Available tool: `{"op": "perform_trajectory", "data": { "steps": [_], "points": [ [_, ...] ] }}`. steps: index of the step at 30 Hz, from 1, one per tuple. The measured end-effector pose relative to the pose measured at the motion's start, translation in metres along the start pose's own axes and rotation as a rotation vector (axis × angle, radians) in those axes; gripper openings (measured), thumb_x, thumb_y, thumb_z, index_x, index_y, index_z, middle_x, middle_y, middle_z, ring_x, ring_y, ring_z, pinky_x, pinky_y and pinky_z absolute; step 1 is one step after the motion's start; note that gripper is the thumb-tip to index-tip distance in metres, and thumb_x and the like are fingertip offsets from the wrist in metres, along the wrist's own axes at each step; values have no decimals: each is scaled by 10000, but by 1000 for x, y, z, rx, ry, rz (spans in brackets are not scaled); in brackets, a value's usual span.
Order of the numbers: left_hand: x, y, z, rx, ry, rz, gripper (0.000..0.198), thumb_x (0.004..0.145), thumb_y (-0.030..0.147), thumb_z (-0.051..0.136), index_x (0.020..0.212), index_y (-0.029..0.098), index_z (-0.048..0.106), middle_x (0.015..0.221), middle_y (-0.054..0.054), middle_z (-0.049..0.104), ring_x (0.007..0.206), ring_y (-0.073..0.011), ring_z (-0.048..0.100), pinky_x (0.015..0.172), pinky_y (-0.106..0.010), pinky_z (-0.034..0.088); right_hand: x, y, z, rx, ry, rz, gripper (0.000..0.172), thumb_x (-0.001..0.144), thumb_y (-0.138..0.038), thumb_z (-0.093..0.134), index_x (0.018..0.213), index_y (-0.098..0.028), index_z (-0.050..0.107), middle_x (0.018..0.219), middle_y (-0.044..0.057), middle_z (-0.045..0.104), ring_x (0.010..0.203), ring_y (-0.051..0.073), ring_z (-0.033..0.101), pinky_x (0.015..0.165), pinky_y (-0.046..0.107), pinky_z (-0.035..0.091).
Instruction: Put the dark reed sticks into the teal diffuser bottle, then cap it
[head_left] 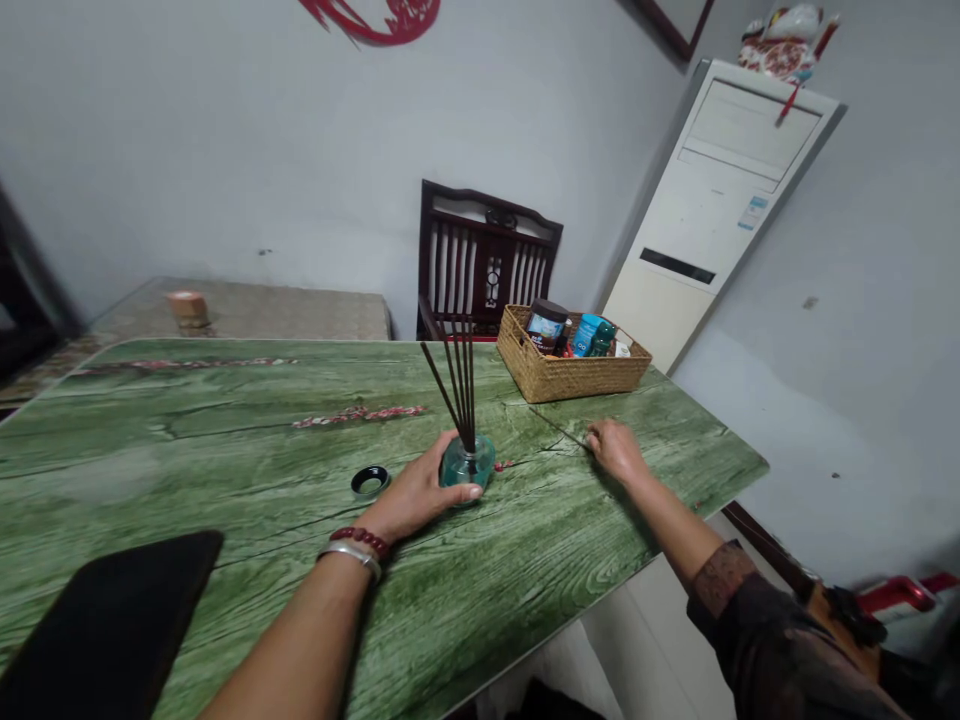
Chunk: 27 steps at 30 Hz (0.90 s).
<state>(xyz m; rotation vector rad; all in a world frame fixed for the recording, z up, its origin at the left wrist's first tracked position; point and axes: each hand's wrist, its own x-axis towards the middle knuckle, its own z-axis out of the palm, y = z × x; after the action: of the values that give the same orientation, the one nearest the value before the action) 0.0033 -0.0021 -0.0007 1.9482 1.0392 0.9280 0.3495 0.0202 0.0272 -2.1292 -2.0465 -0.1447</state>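
A reed diffuser bottle (469, 468) of clear glass with blue-green liquid stands upright on the green table. Several dark reed sticks (462, 385) rise from its neck, fanned a little to the left. My left hand (420, 492) is wrapped around the bottle from the left, thumb at the front. To the right, my right hand (613, 450) is closed in a pinch on one thin dark reed stick (556, 425), whose far end points up and left toward the basket. Left of the bottle lies a round black cap (370, 482).
A woven basket (577, 380) with jars and packets stands at the table's back right. A dark flat object (112, 620) lies at the front left of the green table (247, 470). Behind are a wooden chair (487, 255) and another table (300, 308) bearing an orange-brown container (187, 309).
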Motion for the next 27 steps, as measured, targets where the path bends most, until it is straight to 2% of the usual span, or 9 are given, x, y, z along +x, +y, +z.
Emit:
{"op": "perform_trajectory", "data": {
  "steps": [4,7,11,15,17,20,24,27],
  "points": [
    [0,4,-2,9,3,-6,746,727,481,733,1362,201,459,1345,-119,617,1230,-329,576,1075,-476,416,-2,2,17,-14,-26,0,250,922,-292,577,1092,-196,734,1132,143,711,1006,232,673,800,271,429],
    [-1,5,-2,0,0,9,730,730,466,733,1358,202,472,1346,-115,618,1232,-323,573,1072,-470,419,1,-3,21,-19,-40,2,219,913,-274,569,1019,-193,743,1094,135,722,978,225,677,788,267,425],
    [0,1,0,1,-1,-10,739,731,452,740,1366,200,458,1343,-121,612,1226,-316,574,1083,-472,403,1,-7,17,-14,-48,-4,218,910,-227,519,945,-181,730,986,137,741,910,226,684,746,266,415],
    [1,-5,1,-3,3,0,740,734,440,736,1378,221,443,1319,-113,623,1199,-313,589,1076,-488,404,-3,-10,8,36,-24,-38,212,910,-234,501,984,-197,696,933,97,742,862,202,676,731,253,406],
    [1,-7,2,3,5,3,749,736,442,736,1386,228,432,1328,-113,617,1208,-315,585,1079,-491,401,-2,-15,1,190,49,-78,198,882,-222,515,992,-200,679,896,65,732,830,180,661,740,246,414],
    [1,-7,1,4,1,-2,766,742,458,734,1396,218,415,1366,-124,593,1247,-324,562,1095,-494,388,1,-30,-15,620,187,-147,143,813,-246,560,912,-190,647,772,21,686,713,159,620,695,251,444],
    [0,-5,1,-12,7,-28,787,720,456,745,1394,197,430,1361,-139,602,1234,-336,571,1086,-508,393,-2,-69,-48,1189,230,-230,206,779,-375,640,870,-201,578,737,-6,659,577,126,569,547,237,450],
    [0,-1,1,-20,8,-31,757,716,446,747,1371,200,458,1346,-133,614,1218,-326,581,1075,-491,406,-10,-104,-73,1392,272,-310,247,783,-397,673,895,-206,565,807,10,695,598,118,589,545,237,472]
  ]
}}
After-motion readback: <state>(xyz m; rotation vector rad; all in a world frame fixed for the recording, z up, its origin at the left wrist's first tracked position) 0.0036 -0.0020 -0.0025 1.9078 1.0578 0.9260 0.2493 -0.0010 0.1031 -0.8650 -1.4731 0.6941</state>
